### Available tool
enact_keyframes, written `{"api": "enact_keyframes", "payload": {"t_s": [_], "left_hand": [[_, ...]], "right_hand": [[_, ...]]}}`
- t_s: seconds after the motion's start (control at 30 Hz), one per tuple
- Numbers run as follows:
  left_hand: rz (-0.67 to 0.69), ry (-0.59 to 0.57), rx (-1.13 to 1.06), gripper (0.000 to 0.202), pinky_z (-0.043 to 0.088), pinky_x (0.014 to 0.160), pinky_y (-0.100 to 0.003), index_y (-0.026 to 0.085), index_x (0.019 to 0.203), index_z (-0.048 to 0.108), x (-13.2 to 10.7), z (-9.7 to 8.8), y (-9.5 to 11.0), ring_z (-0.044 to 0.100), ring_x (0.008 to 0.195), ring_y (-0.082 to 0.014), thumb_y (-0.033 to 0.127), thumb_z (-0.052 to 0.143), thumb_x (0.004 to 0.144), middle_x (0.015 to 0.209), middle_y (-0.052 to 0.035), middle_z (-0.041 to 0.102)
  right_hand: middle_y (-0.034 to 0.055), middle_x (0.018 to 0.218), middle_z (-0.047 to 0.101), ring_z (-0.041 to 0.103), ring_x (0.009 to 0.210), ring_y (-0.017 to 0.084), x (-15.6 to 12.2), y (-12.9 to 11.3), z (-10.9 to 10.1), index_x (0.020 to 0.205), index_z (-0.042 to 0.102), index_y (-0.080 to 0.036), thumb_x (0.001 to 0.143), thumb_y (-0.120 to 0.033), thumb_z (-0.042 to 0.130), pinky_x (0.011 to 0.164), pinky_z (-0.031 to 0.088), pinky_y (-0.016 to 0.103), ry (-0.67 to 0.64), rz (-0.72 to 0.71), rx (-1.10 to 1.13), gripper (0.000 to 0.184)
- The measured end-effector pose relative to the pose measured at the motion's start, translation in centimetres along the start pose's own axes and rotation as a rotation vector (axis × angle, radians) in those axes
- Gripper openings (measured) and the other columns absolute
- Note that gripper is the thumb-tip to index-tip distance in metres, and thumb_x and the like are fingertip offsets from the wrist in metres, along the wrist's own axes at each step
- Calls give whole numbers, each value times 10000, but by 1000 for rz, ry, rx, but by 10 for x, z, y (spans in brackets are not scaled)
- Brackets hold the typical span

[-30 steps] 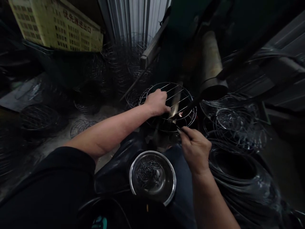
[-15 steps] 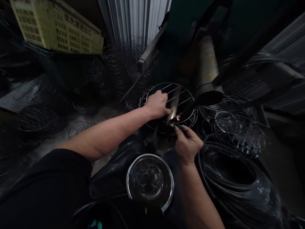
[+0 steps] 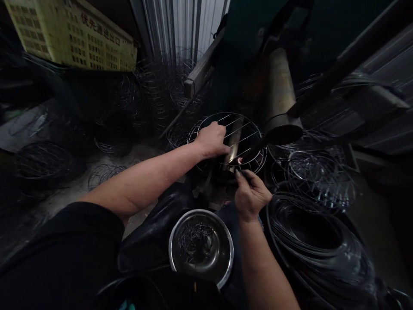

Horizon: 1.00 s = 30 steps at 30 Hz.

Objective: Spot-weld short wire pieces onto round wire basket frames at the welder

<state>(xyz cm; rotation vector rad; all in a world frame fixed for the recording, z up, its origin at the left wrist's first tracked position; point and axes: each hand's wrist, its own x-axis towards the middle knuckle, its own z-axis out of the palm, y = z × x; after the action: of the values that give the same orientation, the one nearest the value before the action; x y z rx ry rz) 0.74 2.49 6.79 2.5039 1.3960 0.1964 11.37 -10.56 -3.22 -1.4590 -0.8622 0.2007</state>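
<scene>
A round wire grill rack (image 3: 250,129) sits under a dark machine arm (image 3: 258,146), where a small bright spot glows at the tip. My left hand (image 3: 211,140) grips the rack's near left part, fingers curled over its wires. My right hand (image 3: 250,193) is pinched on a small thin wire piece just below the rack's front rim. A steel bowl (image 3: 222,267) with several small bent wire pieces rests in front of me, on my lap.
Big coils of dark wire (image 3: 319,241) lie at the right. Loose wire rings (image 3: 319,176) pile beside the rack. More wire racks (image 3: 41,161) lie on the floor at left. A metal cylinder (image 3: 279,94) hangs above the rack. A yellow printed sign (image 3: 71,34) leans at the back left.
My right hand has moved up and left, closer to the rack's front rim and the glowing tip. My left hand has stayed on the rack.
</scene>
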Motion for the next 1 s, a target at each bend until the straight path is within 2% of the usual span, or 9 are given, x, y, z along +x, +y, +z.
{"api": "enact_keyframes", "payload": {"t_s": [0.2, 0.47, 0.6, 0.7, 0.83, 0.9, 1.0], "left_hand": [[-1, -34, 20, 462, 483, 853, -336, 143, 1056, 634, 4, -2, 2, 586, 1055, -283, 452, 654, 714, 1131, -135, 581], [4, -22, 16, 454, 495, 830, -338, 149, 1038, 643, 6, -3, 2, 597, 1030, -281, 465, 661, 713, 1133, -134, 592], [0, -26, 26, 448, 494, 816, -328, 148, 1019, 654, 8, -3, 2, 605, 1014, -275, 466, 655, 703, 1116, -130, 602], [4, -22, 28, 436, 491, 808, -323, 151, 1003, 666, 9, -3, 2, 610, 1005, -272, 455, 660, 692, 1089, -126, 615], [1, -55, -8, 373, 486, 740, -317, 163, 905, 686, 10, -3, 1, 630, 914, -261, 459, 669, 680, 966, -103, 649], [6, -65, -32, 343, 478, 707, -311, 166, 856, 690, 10, -3, 0, 634, 857, -249, 457, 676, 675, 884, -88, 655], [7, -50, -46, 336, 472, 709, -303, 147, 845, 694, 11, -2, -1, 633, 836, -237, 434, 694, 670, 842, -79, 653]], "right_hand": [[34, 720, 698, 643, 666, 183, 1, -2, 1, 792, 727, -159, 734, -355, 677, 662, 519, 313, -13, 45, -3, 210], [17, 695, 684, 624, 599, 159, 3, -10, 2, 786, 722, -158, 725, -357, 674, 606, 513, 285, -7, 102, 28, 213], [-12, 624, 652, 592, 502, 136, 6, -14, 4, 757, 710, -158, 704, -337, 700, 515, 477, 257, -35, 189, 124, 187], [-22, 595, 642, 589, 493, 136, 9, -14, 1, 772, 715, -160, 701, -341, 713, 507, 470, 251, -61, 235, 153, 195], [2, 692, 688, 617, 615, 156, 9, -9, -10, 835, 745, -169, 706, -357, 714, 603, 493, 269, -158, 162, -3, 230], [10, 723, 700, 611, 637, 155, 9, -8, -14, 829, 753, -168, 702, -352, 713, 623, 492, 269, -165, 133, -49, 227], [-5, 638, 668, 546, 520, 123, 7, -10, -15, 791, 750, -157, 705, -359, 703, 529, 459, 249, -151, 171, -21, 224]]}}
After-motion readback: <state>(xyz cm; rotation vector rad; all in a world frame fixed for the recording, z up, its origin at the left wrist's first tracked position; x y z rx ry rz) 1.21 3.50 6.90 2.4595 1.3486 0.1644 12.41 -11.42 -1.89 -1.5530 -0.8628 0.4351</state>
